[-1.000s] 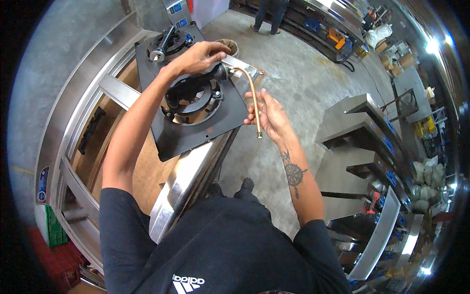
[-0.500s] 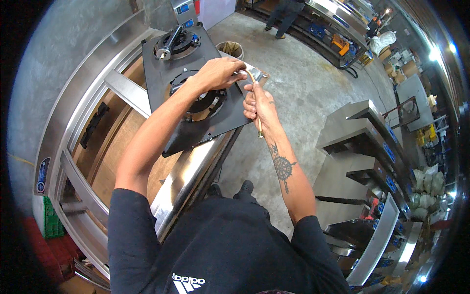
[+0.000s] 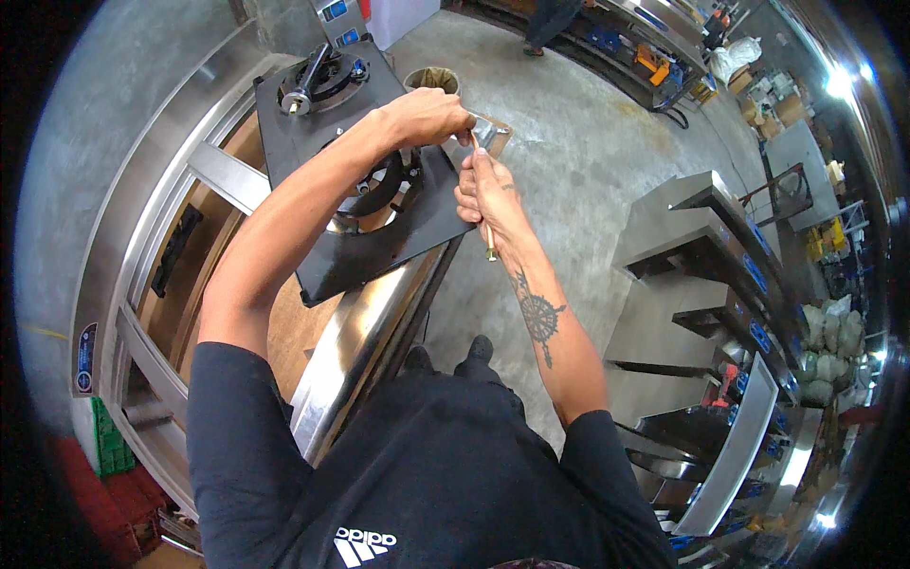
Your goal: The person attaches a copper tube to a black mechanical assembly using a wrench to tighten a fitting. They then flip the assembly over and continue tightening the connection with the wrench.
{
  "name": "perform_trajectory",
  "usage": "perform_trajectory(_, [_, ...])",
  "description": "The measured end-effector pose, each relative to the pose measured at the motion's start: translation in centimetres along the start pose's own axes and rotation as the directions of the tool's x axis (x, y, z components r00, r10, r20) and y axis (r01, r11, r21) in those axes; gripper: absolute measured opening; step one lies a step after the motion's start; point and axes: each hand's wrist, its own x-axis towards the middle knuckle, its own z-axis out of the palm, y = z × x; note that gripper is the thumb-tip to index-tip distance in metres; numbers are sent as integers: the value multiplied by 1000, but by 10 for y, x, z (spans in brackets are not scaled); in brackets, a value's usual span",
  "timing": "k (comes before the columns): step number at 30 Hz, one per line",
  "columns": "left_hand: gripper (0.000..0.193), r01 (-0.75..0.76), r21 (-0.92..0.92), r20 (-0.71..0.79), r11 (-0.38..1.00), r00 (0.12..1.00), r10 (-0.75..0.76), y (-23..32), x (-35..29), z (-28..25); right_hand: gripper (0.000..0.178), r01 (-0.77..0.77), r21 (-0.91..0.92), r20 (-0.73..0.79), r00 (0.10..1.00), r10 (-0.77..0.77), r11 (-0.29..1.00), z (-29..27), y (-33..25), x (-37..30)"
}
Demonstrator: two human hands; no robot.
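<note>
A thin copper tube (image 3: 490, 235) with a brass nut at its lower end runs through my right hand (image 3: 489, 192), whose fingers are wrapped round it. My left hand (image 3: 428, 118) is closed on the tube's upper part, just above and left of the right hand. Its fingertips partly hide that end. Both hands are over the right edge of a black stove top panel (image 3: 336, 268). The panel has a far burner (image 3: 330, 78) with a metal pipe and a near burner (image 3: 379, 213), partly covered by my left forearm.
The panel lies across a stainless steel frame (image 3: 227, 175) with wooden boards inside. Behind my hands are a bin (image 3: 433, 81) and a small metal piece (image 3: 489, 133). Stacked steel units (image 3: 706, 261) stand at right. A person's legs (image 3: 550, 24) show far back.
Both hands, still on the copper tube, have shifted slightly left in view. The tube's bend, visible between them before, is now mostly hidden by my left hand. The whole view has shifted a little.
</note>
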Motion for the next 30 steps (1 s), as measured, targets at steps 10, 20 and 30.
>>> perform_trajectory(10, [24, 144, 60, -32, 988, 989, -142, 14, -7, 10, 30, 92, 47, -140, 987, -85, 995, 30, 14, -3])
perform_trajectory(20, [49, 85, -446, 34, 891, 996, -78, -16, -11, -14, 50, -7, -14, -161, 987, 5, 1000, 11, 9, -17])
perform_trajectory(30, [42, 65, -460, 70, 886, 997, -38, -14, -13, -10, 49, 21, 27, -120, 993, -17, 999, 14, 16, -21])
